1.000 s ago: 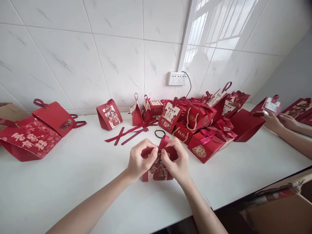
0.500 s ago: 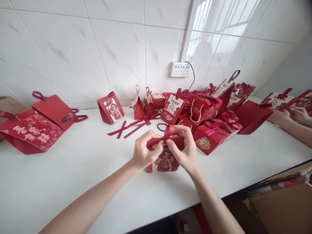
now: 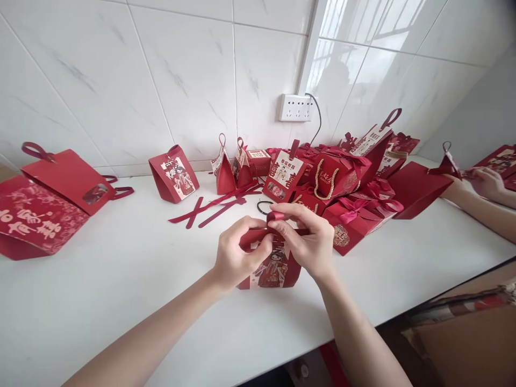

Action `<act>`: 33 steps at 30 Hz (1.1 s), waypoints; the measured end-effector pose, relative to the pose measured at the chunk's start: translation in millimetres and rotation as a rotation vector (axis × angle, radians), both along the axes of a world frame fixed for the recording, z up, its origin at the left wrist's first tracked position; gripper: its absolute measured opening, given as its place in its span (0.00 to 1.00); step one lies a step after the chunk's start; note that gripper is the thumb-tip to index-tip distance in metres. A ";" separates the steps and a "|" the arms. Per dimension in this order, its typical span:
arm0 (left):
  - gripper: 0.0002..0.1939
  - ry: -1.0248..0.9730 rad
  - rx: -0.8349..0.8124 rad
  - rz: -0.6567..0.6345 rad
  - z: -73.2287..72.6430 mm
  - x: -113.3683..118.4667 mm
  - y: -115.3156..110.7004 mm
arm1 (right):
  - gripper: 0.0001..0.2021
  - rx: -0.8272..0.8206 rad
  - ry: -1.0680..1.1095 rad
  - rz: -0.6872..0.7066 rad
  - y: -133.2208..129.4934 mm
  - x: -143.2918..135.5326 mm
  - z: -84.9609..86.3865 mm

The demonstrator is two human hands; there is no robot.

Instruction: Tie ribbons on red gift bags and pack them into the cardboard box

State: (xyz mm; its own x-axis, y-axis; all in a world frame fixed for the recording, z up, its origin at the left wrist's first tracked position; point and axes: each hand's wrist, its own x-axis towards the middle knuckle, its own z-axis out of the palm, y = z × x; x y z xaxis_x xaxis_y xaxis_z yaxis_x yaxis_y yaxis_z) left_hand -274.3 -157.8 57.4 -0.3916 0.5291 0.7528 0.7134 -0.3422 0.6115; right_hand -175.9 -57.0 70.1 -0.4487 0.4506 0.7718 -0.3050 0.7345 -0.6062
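A small red gift box point(image 3: 276, 271) with a printed figure on its front stands on the white table before me. My left hand point(image 3: 242, 250) pinches the top edge of the box, thumb on the front. Between the thumb and fingers of my right hand point(image 3: 308, 236) is a red ribbon loop point(image 3: 274, 216) at the top of the box. Just behind my right fingers lies a black ring-shaped band point(image 3: 264, 207). Loose dark red ribbon strips point(image 3: 213, 207) lie crossed on the table, left of the band.
Large red boxes point(image 3: 44, 215) with handles stand at the left, and a smaller box point(image 3: 175, 174) near the wall. Several red gift boxes point(image 3: 342, 177) are piled at right. Another person's hands point(image 3: 479, 185) hold a small red box at far right. A socket strip point(image 3: 296, 108) is on the wall.
My right thumb and fingers have moved from beside the ribbon loop to pinch it, and the loop is now folded lower. The other person's box has turned edge-on. The view has shifted slightly.
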 end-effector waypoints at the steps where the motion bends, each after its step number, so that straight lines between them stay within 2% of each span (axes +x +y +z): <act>1: 0.02 0.010 0.006 0.009 -0.3 0.3 0.3 | 0.08 0.017 0.008 -0.025 -1.4 -0.3 -1.5; 4: 0.00 0.020 0.013 -0.003 -0.6 0.4 0.6 | 0.11 -0.017 0.035 -0.032 -1.3 3.1 -2.0; 7: 0.02 0.003 -0.002 -0.027 -0.3 -0.6 0.0 | 0.13 -0.076 -0.049 0.105 4.0 11.4 0.9; 10: 0.04 -0.015 -0.014 -0.054 0.3 -1.8 -1.0 | 0.09 -0.027 -0.224 0.200 9.0 18.5 3.4; 13: 0.04 -0.013 -0.012 -0.063 0.3 -2.4 -1.4 | 0.10 0.007 -0.284 0.200 10.0 19.8 2.9; 20: 0.01 0.069 0.032 0.034 -4.1 -1.9 0.7 | 0.08 -0.129 -0.273 0.192 7.0 15.8 -0.1; 24: 0.02 0.113 0.027 0.076 -5.0 -2.4 1.3 | 0.06 -0.131 -0.278 0.184 7.2 16.7 2.0; 30: 0.02 0.152 0.026 0.078 -3.8 -2.8 1.5 | 0.06 -0.140 -0.340 0.172 9.0 18.3 7.0; 33: 0.01 0.132 0.032 0.034 -3.6 -2.7 1.7 | 0.07 -0.149 -0.338 0.180 8.5 18.1 7.8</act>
